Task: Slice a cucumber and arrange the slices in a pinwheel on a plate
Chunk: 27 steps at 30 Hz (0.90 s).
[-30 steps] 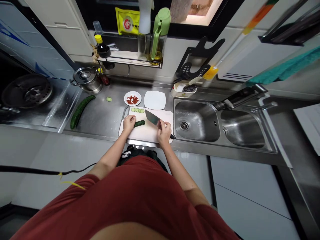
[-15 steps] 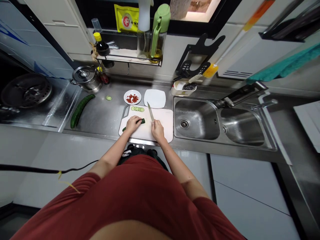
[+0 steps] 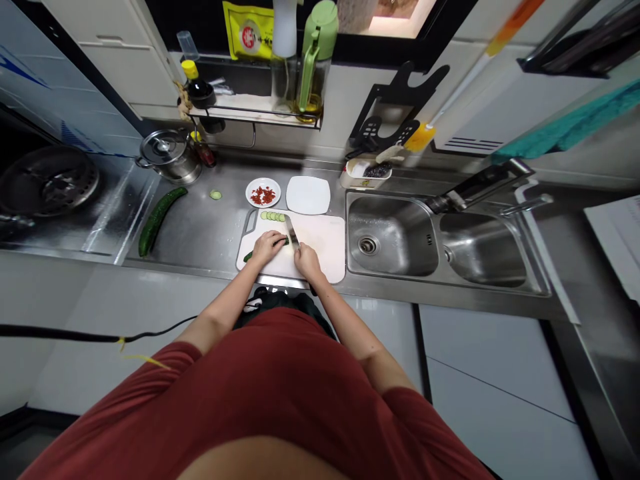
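left hand (image 3: pixel 268 247): moved over cucumber piece (image 3: pixel 248 257) | knife (image 3: pixel 291 233): brought beside it | right hand (image 3: pixel 307 261): shifted left

no words can be read; beyond the left hand (image 3: pixel 269 248), a yellow packet (image 3: pixel 235 21) bears a blurred red emblem (image 3: pixel 247 37).

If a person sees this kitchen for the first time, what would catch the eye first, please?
Probably the dark-red short-sleeved shirt, filling the lower middle of the picture. Next, the grey metal-bladed knife in the person's right grip, above the white rectangular cutting board. Then, perhaps, the long dark-green cucumber on the shiny metal counter, left of the board.
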Available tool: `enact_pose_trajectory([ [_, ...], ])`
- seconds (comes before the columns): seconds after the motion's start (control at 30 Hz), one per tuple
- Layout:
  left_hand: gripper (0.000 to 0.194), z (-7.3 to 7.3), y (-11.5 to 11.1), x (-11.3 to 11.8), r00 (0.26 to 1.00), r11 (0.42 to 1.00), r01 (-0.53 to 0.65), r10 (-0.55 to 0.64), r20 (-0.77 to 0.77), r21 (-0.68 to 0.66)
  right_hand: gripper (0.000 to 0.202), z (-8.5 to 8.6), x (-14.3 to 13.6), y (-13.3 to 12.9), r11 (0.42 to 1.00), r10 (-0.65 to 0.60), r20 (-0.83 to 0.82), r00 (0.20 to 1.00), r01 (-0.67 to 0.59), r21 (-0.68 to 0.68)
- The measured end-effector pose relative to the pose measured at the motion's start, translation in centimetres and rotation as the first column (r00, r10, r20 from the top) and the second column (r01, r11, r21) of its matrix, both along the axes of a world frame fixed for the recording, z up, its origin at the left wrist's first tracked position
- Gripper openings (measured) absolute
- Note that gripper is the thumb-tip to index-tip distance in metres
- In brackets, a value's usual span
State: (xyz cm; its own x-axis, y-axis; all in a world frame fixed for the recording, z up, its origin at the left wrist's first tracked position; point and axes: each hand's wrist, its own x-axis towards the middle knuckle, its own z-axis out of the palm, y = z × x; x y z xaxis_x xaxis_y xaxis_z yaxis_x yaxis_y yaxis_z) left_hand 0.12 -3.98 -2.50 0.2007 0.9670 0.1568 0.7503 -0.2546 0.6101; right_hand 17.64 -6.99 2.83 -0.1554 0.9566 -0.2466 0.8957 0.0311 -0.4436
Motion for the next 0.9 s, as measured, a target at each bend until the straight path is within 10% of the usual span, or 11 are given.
enact_pose_trajectory([
  [0.9,0.027,0.16,-0.15,0.2,1.0,0.999,0.029,-0.029,0.006,-0.023,0.024,0.1,-0.66,-0.32,0.998,0.028,0.021,0.999,-0.027,-0.056],
])
